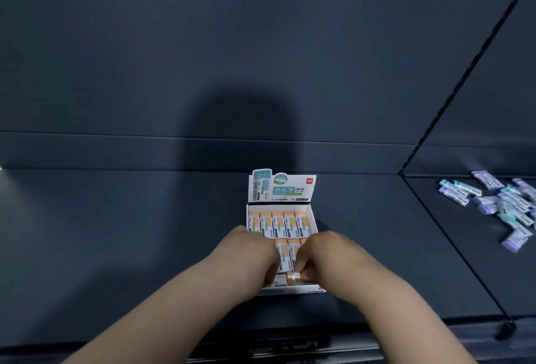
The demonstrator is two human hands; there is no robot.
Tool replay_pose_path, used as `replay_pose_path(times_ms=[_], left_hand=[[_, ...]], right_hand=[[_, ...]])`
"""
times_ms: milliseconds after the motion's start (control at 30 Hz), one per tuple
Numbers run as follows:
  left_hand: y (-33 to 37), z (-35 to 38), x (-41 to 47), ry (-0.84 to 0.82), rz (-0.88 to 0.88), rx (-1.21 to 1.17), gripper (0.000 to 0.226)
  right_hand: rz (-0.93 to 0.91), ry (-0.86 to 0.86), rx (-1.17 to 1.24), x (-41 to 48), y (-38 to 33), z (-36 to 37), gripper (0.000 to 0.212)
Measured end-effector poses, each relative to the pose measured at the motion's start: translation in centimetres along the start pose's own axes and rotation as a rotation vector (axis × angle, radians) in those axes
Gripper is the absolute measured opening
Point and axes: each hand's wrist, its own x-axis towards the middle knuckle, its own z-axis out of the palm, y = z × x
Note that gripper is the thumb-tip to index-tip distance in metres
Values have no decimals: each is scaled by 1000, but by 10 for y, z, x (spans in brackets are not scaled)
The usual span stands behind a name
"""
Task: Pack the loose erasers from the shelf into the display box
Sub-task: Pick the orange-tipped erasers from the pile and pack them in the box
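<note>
A white display box point(312, 220) with an upright printed header card point(281, 188) stands on the dark shelf in the middle. Inside it lie rows of orange-sleeved erasers point(279, 224). Both my hands are over the box's near end. My left hand point(255, 250) has its fingers curled down into the front row. My right hand point(322, 256) pinches an orange eraser point(293, 278) at the front of the box, and the left fingers touch it too. The near row is mostly hidden by my hands.
A heap of loose erasers point(499, 204) in purple and teal sleeves lies on the neighbouring shelf section at the right, beyond a dark seam point(452, 241). The shelf's back wall rises behind the box. The shelf's front edge runs under my forearms.
</note>
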Motion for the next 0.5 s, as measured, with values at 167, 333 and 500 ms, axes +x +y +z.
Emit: replay_pose_path(times_ms=[167,333,500], left_hand=[[-2,2,2,6,-4,-58,22],[-1,9,2,80,-10,-145,13],[-1,10,3,87,-23,-135,10]], right_hand=[[-10,7,3,4,2,4,20],[-41,52,62,4,7,8,21],[-131,129,23,4,7,11,17]])
